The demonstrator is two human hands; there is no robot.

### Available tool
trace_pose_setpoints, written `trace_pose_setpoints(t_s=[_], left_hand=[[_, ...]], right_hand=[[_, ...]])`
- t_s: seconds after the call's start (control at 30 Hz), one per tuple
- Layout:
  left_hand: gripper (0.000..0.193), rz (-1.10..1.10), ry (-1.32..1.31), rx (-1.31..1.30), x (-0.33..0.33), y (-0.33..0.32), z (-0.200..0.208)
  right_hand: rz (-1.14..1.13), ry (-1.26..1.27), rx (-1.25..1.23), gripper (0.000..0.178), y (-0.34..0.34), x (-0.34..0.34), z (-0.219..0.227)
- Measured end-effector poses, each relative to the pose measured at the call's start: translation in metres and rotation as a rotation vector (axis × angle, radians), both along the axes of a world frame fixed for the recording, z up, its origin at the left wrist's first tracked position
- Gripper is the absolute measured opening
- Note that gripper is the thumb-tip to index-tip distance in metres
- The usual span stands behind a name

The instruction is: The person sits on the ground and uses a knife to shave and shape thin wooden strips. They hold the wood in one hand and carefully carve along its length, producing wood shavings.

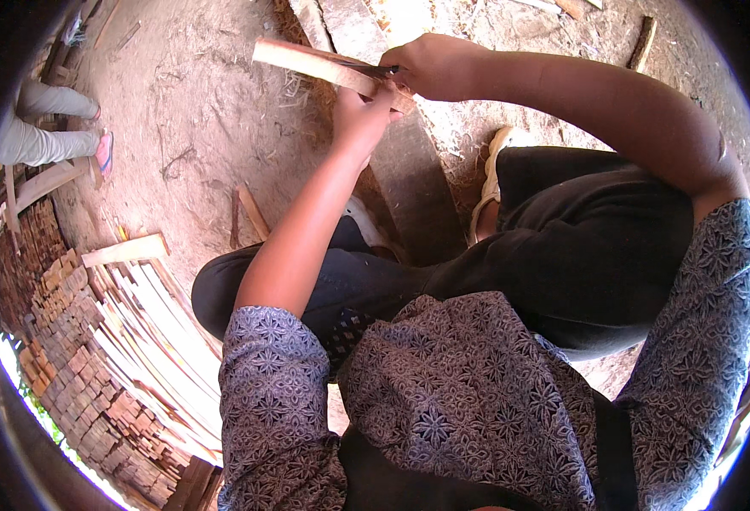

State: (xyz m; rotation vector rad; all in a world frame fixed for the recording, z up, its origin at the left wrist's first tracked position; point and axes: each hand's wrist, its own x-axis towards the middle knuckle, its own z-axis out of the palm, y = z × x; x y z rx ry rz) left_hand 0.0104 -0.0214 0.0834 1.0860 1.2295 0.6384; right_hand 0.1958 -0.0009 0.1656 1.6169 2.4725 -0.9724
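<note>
My left hand [363, 119] is closed round the near end of a pale wooden strip [294, 60], which slants up to the left in front of me. My right hand [434, 68] is closed on a knife [359, 67] whose thin dark blade lies along the top of the strip; the handle is mostly hidden in the fist. Both hands are close together above a long wooden plank [422, 187] on the ground between my feet.
Wood shavings [456, 128] lie around the plank. Another person's legs [60, 128] in pale trousers show at the far left. Stacked wooden blocks [94, 392] and long pale strips [158, 324] fill the lower left. A short stick [643, 44] lies at the upper right.
</note>
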Motion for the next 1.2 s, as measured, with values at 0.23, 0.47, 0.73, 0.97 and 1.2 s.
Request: trace_pose_setpoints(t_s=[0.23, 0.47, 0.73, 0.97, 1.2], left_hand=[[0.047, 0.041, -0.122, -0.209, -0.007, -0.003, 0.024], [0.055, -0.050, -0.014, -0.361, -0.032, 0.008, 0.034], [0.047, 0.090, 0.127, -0.029, -0.085, 0.019, 0.098], [0.041, 0.128, 0.202, 0.212, -0.099, 0.007, 0.120], [0.041, -0.257, 0.875, 0.742, -0.077, -0.006, 0.117]], right_hand=[[-0.078, -0.281, -0.024, 0.040, 0.035, 0.023, 0.014], [-0.327, -0.185, -0.046, 0.038, 0.052, 0.061, 0.019], [0.019, 0.078, -0.092, 0.032, 0.040, 0.072, -0.074], [-0.101, 0.077, -0.265, 0.033, 0.033, 0.072, -0.068], [-0.161, 0.220, -0.346, 0.044, 0.012, 0.042, -0.033]])
